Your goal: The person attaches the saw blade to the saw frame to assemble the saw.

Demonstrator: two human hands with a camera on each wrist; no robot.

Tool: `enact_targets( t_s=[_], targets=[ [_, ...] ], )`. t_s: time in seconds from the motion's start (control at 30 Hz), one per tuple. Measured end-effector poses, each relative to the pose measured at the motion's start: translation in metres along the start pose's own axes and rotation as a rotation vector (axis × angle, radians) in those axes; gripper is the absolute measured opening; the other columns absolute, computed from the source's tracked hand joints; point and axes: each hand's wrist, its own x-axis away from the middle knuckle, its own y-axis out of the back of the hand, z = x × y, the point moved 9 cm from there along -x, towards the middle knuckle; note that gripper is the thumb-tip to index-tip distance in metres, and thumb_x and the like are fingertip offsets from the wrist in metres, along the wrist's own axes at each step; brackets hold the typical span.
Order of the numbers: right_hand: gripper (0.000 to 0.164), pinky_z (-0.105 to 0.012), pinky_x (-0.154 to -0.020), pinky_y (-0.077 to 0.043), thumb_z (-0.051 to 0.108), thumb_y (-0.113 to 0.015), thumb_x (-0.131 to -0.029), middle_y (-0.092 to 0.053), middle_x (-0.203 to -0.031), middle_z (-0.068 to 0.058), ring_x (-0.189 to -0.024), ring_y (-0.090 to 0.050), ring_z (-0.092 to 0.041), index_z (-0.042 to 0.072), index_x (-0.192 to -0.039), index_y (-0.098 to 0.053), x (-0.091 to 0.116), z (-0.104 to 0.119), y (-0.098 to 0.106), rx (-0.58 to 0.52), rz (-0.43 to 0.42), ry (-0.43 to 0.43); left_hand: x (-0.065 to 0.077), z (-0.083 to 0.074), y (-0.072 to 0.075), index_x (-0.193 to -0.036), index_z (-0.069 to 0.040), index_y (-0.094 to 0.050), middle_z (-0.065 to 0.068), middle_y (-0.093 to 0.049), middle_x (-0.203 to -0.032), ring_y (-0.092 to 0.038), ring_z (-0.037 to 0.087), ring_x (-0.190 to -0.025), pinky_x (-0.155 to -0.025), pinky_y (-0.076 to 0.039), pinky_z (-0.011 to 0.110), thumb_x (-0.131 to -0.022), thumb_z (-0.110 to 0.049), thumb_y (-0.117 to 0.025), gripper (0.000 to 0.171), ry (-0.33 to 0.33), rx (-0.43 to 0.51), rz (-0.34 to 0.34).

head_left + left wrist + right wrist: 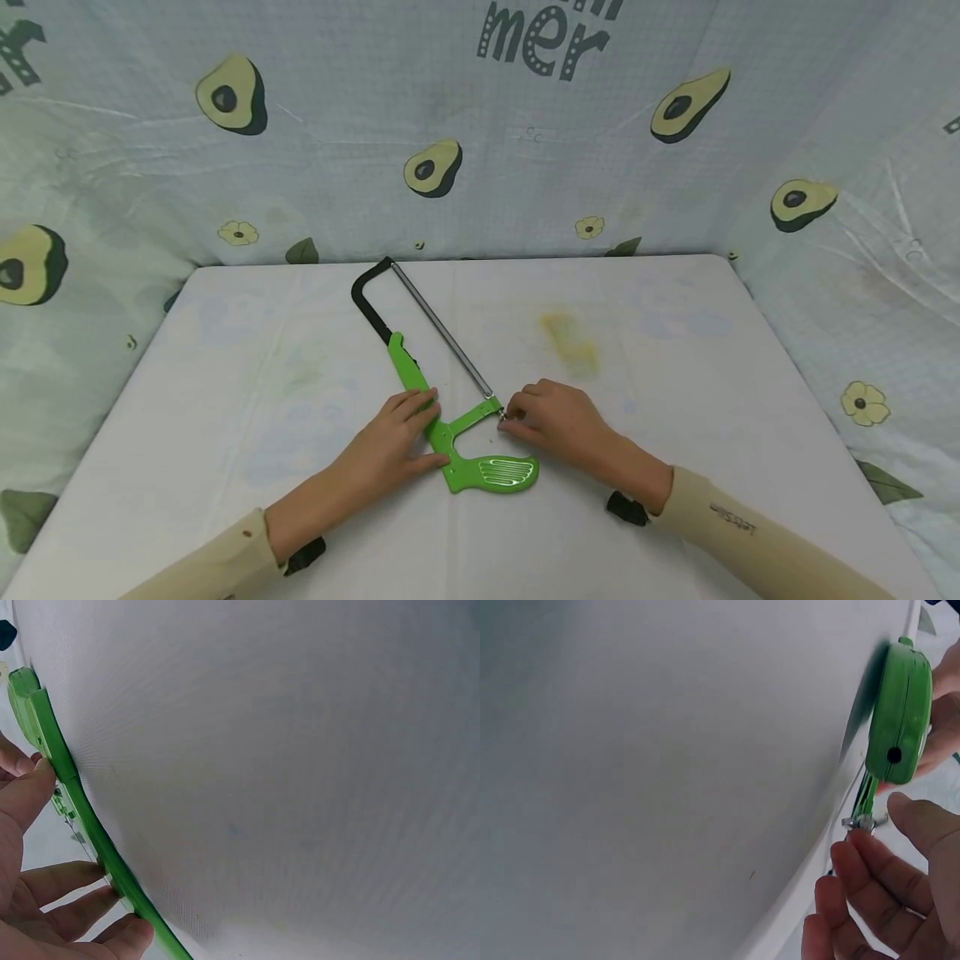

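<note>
A hacksaw [442, 435] with a green handle and a black front bow [367, 300] lies flat on the white-covered table. Its straight grey blade side [442, 329] runs diagonally from the far tip to the green lower arm. The left hand [390, 442] holds the green frame, thumb near the handle and fingertips over the frame's edge. At the end of the lower arm sits a small metal wing nut [864, 823]. The right hand [558, 421] has its thumb and fingertips around this wing nut. From the head view, those fingers partly cover it.
The table [675, 375] carries a white cloth with a faint yellow patch [570, 343] right of the saw. Behind and at both sides hangs a curtain [480, 208] printed with avocados. Dark straps [627, 508] show at the wrists.
</note>
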Motion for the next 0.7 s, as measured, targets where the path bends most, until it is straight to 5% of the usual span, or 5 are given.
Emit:
enact_targets(
  t_s=[0.37, 0.7],
  targets=[
    [0.008, -0.023, -0.058, -0.048, 0.026, -0.073, -0.093, -0.067, -0.080, 0.012, -0.074, -0.060, -0.009, 0.018, -0.091, -0.074, -0.0028, -0.0061, -0.0062, -0.027, 0.050, -0.127, 0.0010, -0.0004, -0.0004, -0.135, 0.006, -0.061, 0.018, -0.051, -0.150, -0.045, 0.038, -0.138, -0.110, -0.046, 0.047, -0.085, -0.037, -0.083, 0.070, 0.001, -0.008, 0.000],
    [0.004, -0.021, -0.061, -0.048, 0.021, -0.071, -0.094, -0.065, -0.081, 0.013, -0.074, -0.059, -0.005, 0.017, -0.094, -0.073, -0.0027, -0.0070, -0.0070, -0.089, 0.062, -0.122, 0.0013, -0.0011, 0.0012, -0.136, 0.006, -0.060, 0.019, -0.050, -0.150, -0.046, 0.039, -0.138, -0.109, -0.046, 0.046, -0.085, -0.038, -0.083, 0.070, -0.005, -0.012, 0.001]
  ],
)
